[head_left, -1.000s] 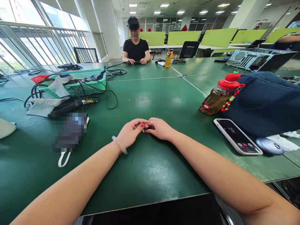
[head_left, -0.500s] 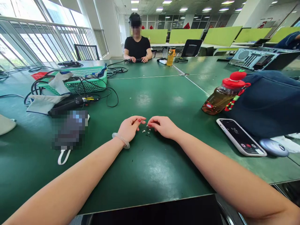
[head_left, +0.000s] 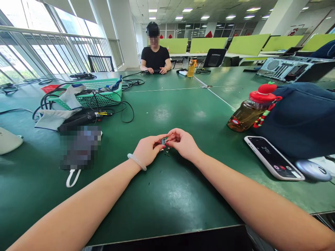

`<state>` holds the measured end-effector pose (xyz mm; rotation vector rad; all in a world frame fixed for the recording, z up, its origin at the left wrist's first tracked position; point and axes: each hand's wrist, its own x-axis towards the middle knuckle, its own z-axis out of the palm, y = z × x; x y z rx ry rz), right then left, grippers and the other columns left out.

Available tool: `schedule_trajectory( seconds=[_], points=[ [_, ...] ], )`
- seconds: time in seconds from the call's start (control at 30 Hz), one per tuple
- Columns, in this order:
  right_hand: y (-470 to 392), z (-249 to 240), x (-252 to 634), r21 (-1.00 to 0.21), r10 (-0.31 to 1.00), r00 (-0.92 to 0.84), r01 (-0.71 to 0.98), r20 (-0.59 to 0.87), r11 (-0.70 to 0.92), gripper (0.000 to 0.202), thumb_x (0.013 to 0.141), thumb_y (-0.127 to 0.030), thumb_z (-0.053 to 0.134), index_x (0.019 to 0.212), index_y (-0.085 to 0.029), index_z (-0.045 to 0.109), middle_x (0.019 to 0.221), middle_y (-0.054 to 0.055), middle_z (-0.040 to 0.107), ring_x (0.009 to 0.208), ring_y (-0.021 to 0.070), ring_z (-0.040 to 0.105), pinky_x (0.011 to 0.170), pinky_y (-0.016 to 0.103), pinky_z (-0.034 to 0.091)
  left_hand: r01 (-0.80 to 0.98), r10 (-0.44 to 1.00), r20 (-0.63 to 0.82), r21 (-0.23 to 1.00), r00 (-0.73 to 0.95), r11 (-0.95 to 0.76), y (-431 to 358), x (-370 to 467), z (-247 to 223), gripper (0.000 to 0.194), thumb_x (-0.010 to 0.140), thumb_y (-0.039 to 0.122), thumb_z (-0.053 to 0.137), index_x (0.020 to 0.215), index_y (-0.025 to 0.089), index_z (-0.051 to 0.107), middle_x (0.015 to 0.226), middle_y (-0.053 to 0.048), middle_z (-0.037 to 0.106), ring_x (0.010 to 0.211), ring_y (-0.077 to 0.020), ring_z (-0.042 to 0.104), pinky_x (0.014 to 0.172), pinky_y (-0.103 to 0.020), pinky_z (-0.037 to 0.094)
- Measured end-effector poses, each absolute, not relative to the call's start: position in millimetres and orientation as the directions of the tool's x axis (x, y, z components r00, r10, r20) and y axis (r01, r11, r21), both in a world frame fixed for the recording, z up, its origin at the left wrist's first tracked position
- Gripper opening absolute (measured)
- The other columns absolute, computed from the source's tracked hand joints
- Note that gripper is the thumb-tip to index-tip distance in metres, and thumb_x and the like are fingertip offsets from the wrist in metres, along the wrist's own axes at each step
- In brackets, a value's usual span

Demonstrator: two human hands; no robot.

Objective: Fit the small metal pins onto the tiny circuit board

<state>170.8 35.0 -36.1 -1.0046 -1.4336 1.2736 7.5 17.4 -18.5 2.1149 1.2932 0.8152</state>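
Observation:
Between the fingertips of both hands is a small dark-and-silver part (head_left: 163, 141), held above the green table (head_left: 162, 198). My left hand (head_left: 148, 150), with a pale bracelet at the wrist, pinches it from the left. My right hand (head_left: 183, 143) closes its thumb and fingers on its right side. Just below the fingertips, tiny pieces lie on the table: a small light rectangular one (head_left: 168, 150) and several dark specks. The part's details are too small to make out.
At the left stand a green basket (head_left: 98, 101) with cables and a blurred dark object (head_left: 81, 148). To the right are a red-lidded bottle (head_left: 244, 113), a dark bag (head_left: 300, 118), a phone (head_left: 273, 157) and a mouse (head_left: 314, 170). A person (head_left: 155, 57) sits across the table.
My hands have come together, and the small part now shows between their fingertips. My left hand has turned. The whole view has shifted slightly downward in the picture.

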Motion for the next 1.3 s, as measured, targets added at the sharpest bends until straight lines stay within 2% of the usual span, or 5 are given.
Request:
schedule_trajectory(
  seconds=[0.13, 0.4, 0.63, 1.03, 1.3],
  points=[
    [33.5, -37.0, 171.5, -0.981, 0.963, -0.209, 0.057, 0.168, 0.183, 0.026, 0.059, -0.014, 0.063, 0.080, -0.020, 0.050, 0.065, -0.005, 0.057, 0.062, 0.0100, 0.057, 0.063, 0.026, 0.048, 0.665, 0.870, 0.266, 0.564, 0.415, -0.489, 14.7, 7.4, -14.2, 0.042, 0.077, 0.019, 0.055, 0.118, 0.024, 0.054, 0.075, 0.001, 0.064, 0.070, -0.0155, 0.058, 0.074, -0.031, 0.046],
    [25.9, -30.2, 172.7, -0.925, 0.906, -0.352, 0.204, 0.236, 0.320, 0.027, 0.068, -0.013, 0.058, 0.092, -0.022, 0.048, 0.070, -0.005, 0.058, 0.060, 0.0084, 0.053, 0.064, 0.025, 0.046, 0.653, 0.878, 0.241, 0.593, 0.414, -0.471, 15.7, 2.2, -17.3, 0.049, 0.074, 0.020, 0.055, 0.122, 0.021, 0.047, 0.071, 0.003, 0.058, 0.065, -0.0136, 0.055, 0.068, -0.028, 0.044],
    [26.2, -16.5, 190.3, -0.604, 0.832, -0.538, 0.622, 0.134, 0.499, 0.008, 0.068, -0.021, 0.067, 0.075, -0.021, 0.063, 0.072, -0.002, 0.060, 0.064, 0.0103, 0.051, 0.061, 0.023, 0.039, 0.662, 0.939, 0.203, 0.668, 0.279, -0.341, 27.4, -9.2, -22.9, 0.030, 0.073, 0.022, 0.052, 0.101, 0.023, 0.063, 0.063, 0.003, 0.052, 0.058, -0.0112, 0.049, 0.061, -0.025, 0.043],
    [24.7, -21.2, 189.1, -0.512, 0.762, -0.640, 0.625, 0.096, 0.589, 0.011, 0.070, -0.009, 0.059, 0.069, -0.019, 0.064, 0.073, -0.001, 0.062, 0.065, 0.0111, 0.054, 0.061, 0.024, 0.041, 0.517, 0.924, 0.110, 0.801, 0.367, -0.301, 21.2, -0.6, -22.6, 0.016, 0.072, 0.023, 0.054, 0.085, 0.018, 0.062, 0.082, -0.002, 0.066, 0.076, -0.0156, 0.062, 0.079, -0.033, 0.050],
    [20.5, -17.2, 188.2, -0.551, 0.783, -0.475, 0.558, 0.402, 0.621, 0.004, 0.078, -0.017, 0.055, 0.076, -0.019, 0.058, 0.076, -0.001, 0.056, 0.061, 0.0089, 0.048, 0.061, 0.023, 0.039, 0.222, 0.942, 0.001, 0.972, 0.335, -0.079, 16.5, 5.7, -22.5, 0.028, 0.072, 0.023, 0.061, 0.099, 0.015, 0.057, 0.074, -0.003, 0.065, 0.070, -0.0153, 0.065, 0.073, -0.033, 0.053]
  ],
)
